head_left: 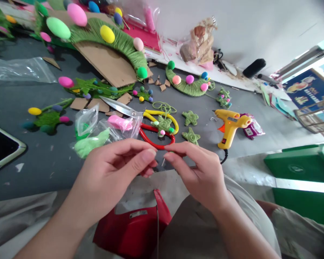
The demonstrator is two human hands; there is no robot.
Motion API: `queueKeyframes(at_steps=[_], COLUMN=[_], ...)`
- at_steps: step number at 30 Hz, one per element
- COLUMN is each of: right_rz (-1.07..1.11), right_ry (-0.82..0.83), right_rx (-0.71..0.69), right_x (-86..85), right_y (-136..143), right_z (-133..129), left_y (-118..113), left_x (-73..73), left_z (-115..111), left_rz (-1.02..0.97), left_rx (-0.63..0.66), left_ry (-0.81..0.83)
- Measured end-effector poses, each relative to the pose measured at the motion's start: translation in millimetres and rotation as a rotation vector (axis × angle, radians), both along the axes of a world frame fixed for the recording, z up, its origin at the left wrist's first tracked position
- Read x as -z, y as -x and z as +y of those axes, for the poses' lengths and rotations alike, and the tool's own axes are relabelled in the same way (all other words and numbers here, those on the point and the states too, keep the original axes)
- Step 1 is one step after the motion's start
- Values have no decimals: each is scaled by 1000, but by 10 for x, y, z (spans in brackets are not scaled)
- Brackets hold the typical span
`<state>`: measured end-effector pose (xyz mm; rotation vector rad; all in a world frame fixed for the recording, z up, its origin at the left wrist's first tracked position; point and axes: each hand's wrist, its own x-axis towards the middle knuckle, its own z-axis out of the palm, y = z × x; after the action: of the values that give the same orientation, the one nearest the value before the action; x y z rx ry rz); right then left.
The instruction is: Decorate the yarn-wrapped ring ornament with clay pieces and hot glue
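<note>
My left hand [116,165] is closed in a pinch, thumb against the forefinger; what it holds, if anything, is hidden. Opposite it, my right hand [197,169] pinches something small; a thin pale sliver [163,162] shows below its fingertips. The two sets of fingertips almost meet above the table's front edge. Just beyond them lie scissors [174,122] with one yellow and one red handle. A green yarn star with small pompoms [163,125] rests on the handles. Two plain green yarn stars [191,136] sit to the right. Plastic bags of green and pink material [93,142] lie near my left hand.
A yellow glue gun [228,126] stands on the right beside a purple packet [251,127]. Green yarn-wrapped arcs with colourful pompoms [124,46] and cardboard scraps [98,104] lie farther back. A phone [2,147] is at left, a red stool [135,230] below, green bins [299,163] at right.
</note>
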<state>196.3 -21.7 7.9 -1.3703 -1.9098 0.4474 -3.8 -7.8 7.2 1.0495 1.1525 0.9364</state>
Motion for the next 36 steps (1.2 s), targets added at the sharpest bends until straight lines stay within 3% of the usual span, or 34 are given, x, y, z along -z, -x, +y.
queueKeyframes(at_steps=[7, 11, 15, 19, 23, 25, 30, 32, 36], right_rz=[19, 33, 73, 75, 83, 86, 135, 134, 3], right_ry=[-46, 7, -51, -47, 17, 10, 17, 35, 2], right_rx=[-17, 5, 13, -44, -44, -53, -97, -111, -190], right_x=[1, -64, -129, -170, -175, -155, -77, -54, -35], right_y=[-6, 32, 75, 136, 265, 332, 436, 471, 558], right_z=[15, 12, 52, 134, 205, 234, 286, 292, 273], left_y=[-39, 23, 45, 37, 165, 289, 577, 625, 614], left_x=[-33, 28, 57, 18, -45, -60, 48, 109, 133], left_z=[-42, -18, -45, -151, -214, -218, -208, -207, -215], left_rz=[-34, -82, -66, -75, -149, -113, 76, 71, -28], left_rx=[-28, 37, 81, 20, 109, 42, -376, -394, -270], left_ry=[14, -18, -72, -6, -18, -87, -305, -324, -262])
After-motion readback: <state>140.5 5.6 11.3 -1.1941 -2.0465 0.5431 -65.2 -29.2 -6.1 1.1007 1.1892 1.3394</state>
